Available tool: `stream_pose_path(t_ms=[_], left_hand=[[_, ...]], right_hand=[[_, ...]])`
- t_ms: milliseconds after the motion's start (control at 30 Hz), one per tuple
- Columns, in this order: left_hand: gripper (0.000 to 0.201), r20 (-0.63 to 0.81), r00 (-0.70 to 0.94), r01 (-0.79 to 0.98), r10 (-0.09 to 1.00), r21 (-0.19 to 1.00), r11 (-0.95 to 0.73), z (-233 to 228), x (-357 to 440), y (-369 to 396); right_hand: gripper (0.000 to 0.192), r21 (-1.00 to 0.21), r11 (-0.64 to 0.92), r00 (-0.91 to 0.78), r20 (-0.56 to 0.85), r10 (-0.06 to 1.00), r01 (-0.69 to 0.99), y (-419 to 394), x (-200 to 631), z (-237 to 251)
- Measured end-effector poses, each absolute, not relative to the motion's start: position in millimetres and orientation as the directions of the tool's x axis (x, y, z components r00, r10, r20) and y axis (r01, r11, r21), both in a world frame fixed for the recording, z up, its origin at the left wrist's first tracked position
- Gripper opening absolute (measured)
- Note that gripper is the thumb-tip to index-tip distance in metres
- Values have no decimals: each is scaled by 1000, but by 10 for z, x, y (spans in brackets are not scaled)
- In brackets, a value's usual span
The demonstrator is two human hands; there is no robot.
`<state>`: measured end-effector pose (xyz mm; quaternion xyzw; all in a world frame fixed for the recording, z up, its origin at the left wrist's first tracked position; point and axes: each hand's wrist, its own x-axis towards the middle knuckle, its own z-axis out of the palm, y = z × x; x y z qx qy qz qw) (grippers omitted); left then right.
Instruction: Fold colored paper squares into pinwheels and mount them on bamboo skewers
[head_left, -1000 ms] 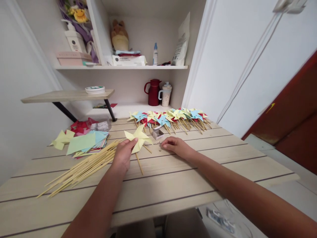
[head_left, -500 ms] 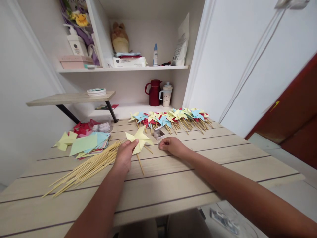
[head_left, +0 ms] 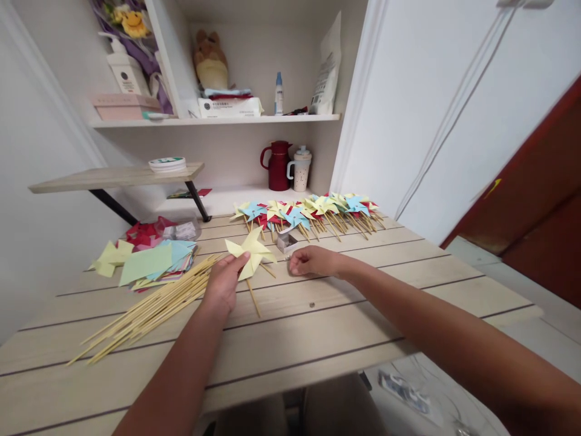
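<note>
The pale yellow paper pinwheel [head_left: 256, 244], with pointed blades, is pinched between the left hand's [head_left: 223, 280] thumb and fingers above the table [head_left: 290, 330]. A stick bundle [head_left: 154, 309] lies alongside; a small box [head_left: 285, 246] and clustered pinwheels [head_left: 323, 207] lie beyond. The right hand's [head_left: 312, 261] fingers are curled near the box — whether gripping anything, cannot tell. One small object [head_left: 311, 304] — unidentifiable.
</note>
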<state>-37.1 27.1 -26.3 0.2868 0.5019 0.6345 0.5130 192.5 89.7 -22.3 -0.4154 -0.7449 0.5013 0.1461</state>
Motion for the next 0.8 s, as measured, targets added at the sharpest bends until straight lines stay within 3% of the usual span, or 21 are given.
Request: stream_pose_path(t_ms=[133, 300, 500, 800], left_hand=[[21, -159, -317, -372, 935, 928, 32, -275, -370, 275], [23, -154, -312, -346, 937, 938, 38, -305, -385, 288], [28, -136, -294, -326, 946, 945, 34, -342, -401, 296], [26, -141, -296, -332, 945, 942, 37, -323, -390, 287]], right_hand=[[26, -935, 119, -657, -140, 741, 333, 740, 2142, -241], [24, -907, 136, -666, -184, 723, 398, 571, 2347, -281], [19, -868, 260, -642, -85, 762, 423, 462, 2331, -320], [18, -906, 186, -634, -108, 766, 379, 465, 2296, -372]])
